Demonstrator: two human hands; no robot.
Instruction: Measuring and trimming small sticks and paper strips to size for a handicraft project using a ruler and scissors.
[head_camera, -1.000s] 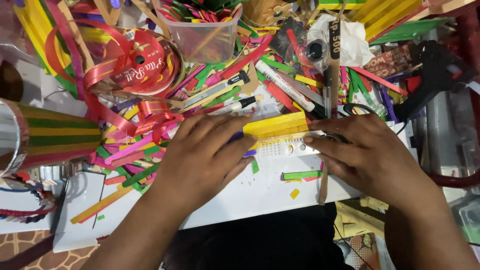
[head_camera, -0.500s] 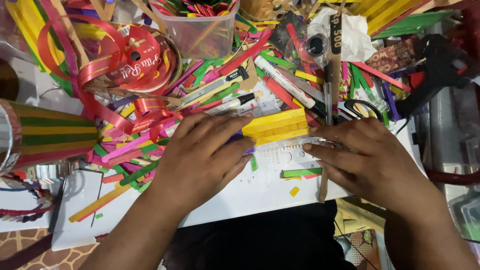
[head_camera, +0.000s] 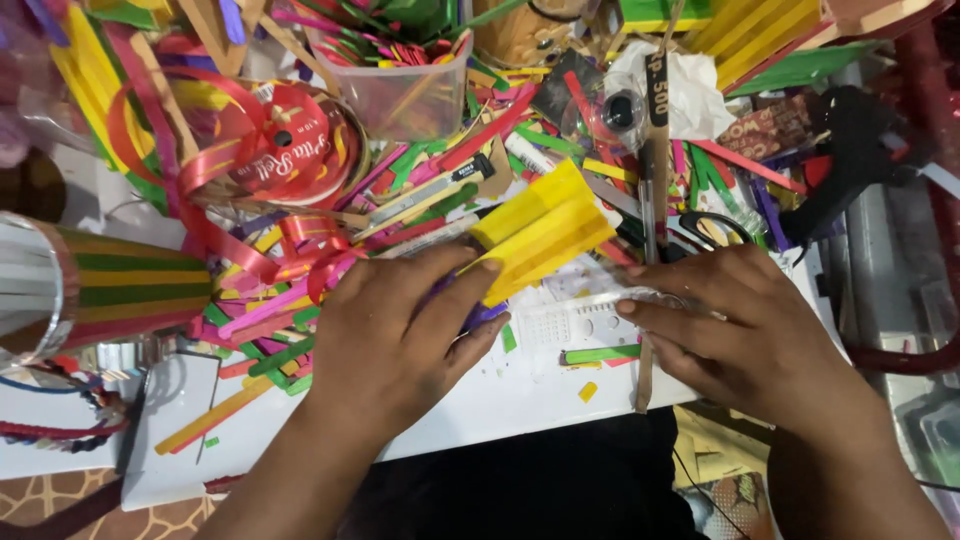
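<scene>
Here we see a yellow panel of craft sticks (head_camera: 540, 235) tilted up off the white desk (head_camera: 520, 385), its lower left corner pinched by our left hand (head_camera: 400, 335), whose fingers curl around that corner with the thumb on the panel's near face. Something purple shows under those fingers just below the panel, though we cannot tell what it is. Just below the panel lies a clear plastic stencil ruler (head_camera: 590, 315), and our right hand (head_camera: 735, 325) lies flat on its right end, fingers spread and pressing down, gripping nothing. Below the panel and the ruler rest a green stick (head_camera: 600, 352) and a small yellow scrap (head_camera: 589, 390). Above and to the left of the panel, markers and a heap of coloured sticks (head_camera: 420, 195) cover the desk. Further up-left of the panel sits a red ribbon spool (head_camera: 295, 140), and straight above the panel a clear plastic tub of sticks (head_camera: 400, 75). To the panel's right we find scissors (head_camera: 715, 228), and farther right a black glue gun (head_camera: 850, 150). Far left of the panel a striped cylinder (head_camera: 90, 285) lies on its side.
</scene>
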